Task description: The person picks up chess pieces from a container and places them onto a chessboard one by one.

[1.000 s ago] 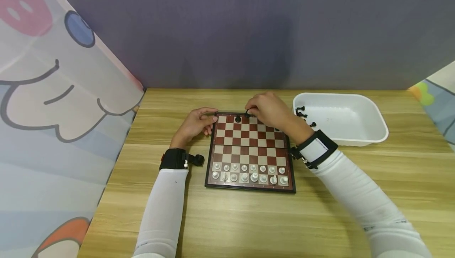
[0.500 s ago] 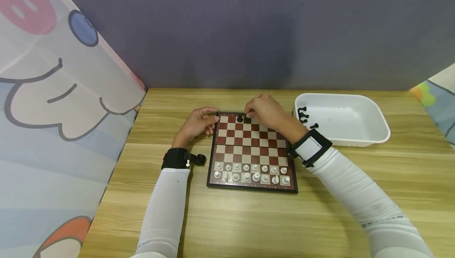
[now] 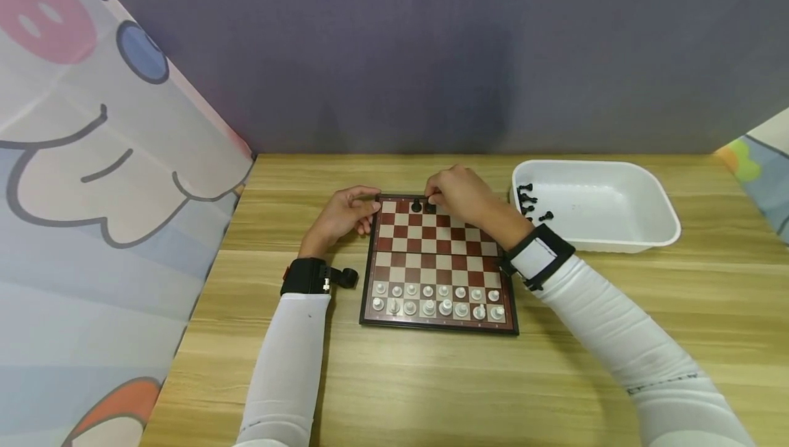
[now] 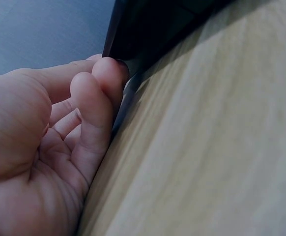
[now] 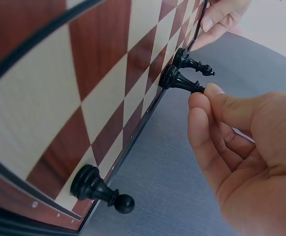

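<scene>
My right hand (image 3: pixel 461 194) pinches the top of a black chess piece (image 5: pixel 177 80) between thumb and fingertips. Its base sits on the far edge row of the red-and-cream chessboard (image 3: pixel 425 245); the fingers hide its tip. Right beside it stands another black piece (image 5: pixel 192 62) with a small pointed knob. A black pawn-shaped piece (image 5: pixel 100 191) stands nearer the board's right corner, hidden by my right arm in the head view. At the far left corner, my left hand (image 3: pixel 339 218) holds the board's edge, thumb on top. White chess pieces (image 3: pixel 445 307) fill the two near rows.
A white plastic tray (image 3: pixel 598 247) stands right of the board, with several black pieces (image 3: pixel 527 198) lying at its left end. A grey partition (image 3: pixel 394 57) rises behind the wooden table (image 3: pixel 419 385). A cartoon-printed panel (image 3: pixel 61 228) borders the left.
My right hand has brought the black piece down upright beside the other one on the far row. Over the last half second little has moved. My left hand stays at the corner.
</scene>
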Demonstrator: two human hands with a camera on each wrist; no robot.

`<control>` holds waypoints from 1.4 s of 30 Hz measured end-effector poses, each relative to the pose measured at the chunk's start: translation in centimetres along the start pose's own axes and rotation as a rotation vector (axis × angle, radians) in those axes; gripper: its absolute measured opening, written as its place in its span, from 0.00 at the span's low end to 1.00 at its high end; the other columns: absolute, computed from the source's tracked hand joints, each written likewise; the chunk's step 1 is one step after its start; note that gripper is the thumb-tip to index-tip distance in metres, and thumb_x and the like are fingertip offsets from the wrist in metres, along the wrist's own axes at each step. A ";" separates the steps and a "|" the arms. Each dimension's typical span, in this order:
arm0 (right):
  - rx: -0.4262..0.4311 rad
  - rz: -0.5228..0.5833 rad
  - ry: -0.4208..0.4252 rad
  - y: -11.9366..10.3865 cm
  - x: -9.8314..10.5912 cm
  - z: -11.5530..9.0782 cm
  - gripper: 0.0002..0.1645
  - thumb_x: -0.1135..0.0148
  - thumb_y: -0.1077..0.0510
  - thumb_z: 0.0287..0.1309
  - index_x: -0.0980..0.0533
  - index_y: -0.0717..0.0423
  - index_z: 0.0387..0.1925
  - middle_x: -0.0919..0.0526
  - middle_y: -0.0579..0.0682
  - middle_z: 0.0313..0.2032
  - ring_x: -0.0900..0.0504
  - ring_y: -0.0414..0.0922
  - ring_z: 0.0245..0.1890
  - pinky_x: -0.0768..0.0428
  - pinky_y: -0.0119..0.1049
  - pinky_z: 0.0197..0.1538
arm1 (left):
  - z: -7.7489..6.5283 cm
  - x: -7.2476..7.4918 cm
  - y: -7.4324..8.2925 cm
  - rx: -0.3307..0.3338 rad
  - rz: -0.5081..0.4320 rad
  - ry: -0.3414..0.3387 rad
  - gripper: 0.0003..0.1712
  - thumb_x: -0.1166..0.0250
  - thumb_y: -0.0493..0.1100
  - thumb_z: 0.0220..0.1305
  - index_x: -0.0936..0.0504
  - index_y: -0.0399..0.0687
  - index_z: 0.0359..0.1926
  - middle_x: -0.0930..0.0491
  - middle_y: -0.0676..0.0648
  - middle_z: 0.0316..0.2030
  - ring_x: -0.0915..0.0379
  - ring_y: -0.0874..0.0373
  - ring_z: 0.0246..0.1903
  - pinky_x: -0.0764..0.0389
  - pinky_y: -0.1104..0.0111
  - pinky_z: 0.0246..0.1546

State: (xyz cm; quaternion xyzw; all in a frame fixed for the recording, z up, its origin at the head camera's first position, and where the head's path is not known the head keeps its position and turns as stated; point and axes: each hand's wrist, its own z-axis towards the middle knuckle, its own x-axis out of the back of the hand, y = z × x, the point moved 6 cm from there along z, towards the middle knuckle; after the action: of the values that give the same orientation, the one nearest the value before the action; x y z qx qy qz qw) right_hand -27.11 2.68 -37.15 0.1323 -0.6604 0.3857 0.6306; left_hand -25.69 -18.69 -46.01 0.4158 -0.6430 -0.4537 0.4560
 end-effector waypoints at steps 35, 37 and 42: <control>-0.177 0.138 0.363 5.2 5.2 -6.4 0.17 0.50 0.44 0.63 0.23 0.47 0.44 0.24 0.40 0.26 0.29 0.39 0.21 0.31 0.36 0.24 | 0.5 -0.3 -0.7 0.008 0.009 -0.005 0.21 0.37 0.48 0.58 0.26 0.59 0.53 0.25 0.36 0.29 0.27 0.47 0.22 0.23 0.58 0.25; -0.237 0.169 0.414 6.9 5.9 -8.1 0.17 0.50 0.44 0.63 0.23 0.48 0.43 0.24 0.41 0.26 0.30 0.42 0.21 0.33 0.38 0.21 | 0.6 -0.3 -0.8 0.006 0.013 -0.006 0.21 0.37 0.48 0.58 0.26 0.59 0.53 0.25 0.36 0.29 0.27 0.47 0.22 0.23 0.58 0.25; -0.383 0.197 0.403 10.8 5.9 -11.3 0.16 0.52 0.46 0.64 0.23 0.50 0.43 0.22 0.47 0.27 0.27 0.44 0.24 0.33 0.40 0.23 | 0.5 0.0 -1.0 0.009 0.012 -0.008 0.21 0.37 0.48 0.58 0.26 0.59 0.54 0.25 0.36 0.30 0.27 0.47 0.22 0.23 0.57 0.26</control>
State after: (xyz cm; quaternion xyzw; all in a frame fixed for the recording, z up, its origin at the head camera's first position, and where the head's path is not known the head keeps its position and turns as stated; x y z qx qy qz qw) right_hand -27.03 19.38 -36.38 -0.1332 -0.5921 0.3317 0.7222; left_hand -26.09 -18.80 -47.07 0.4122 -0.6494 -0.4497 0.4541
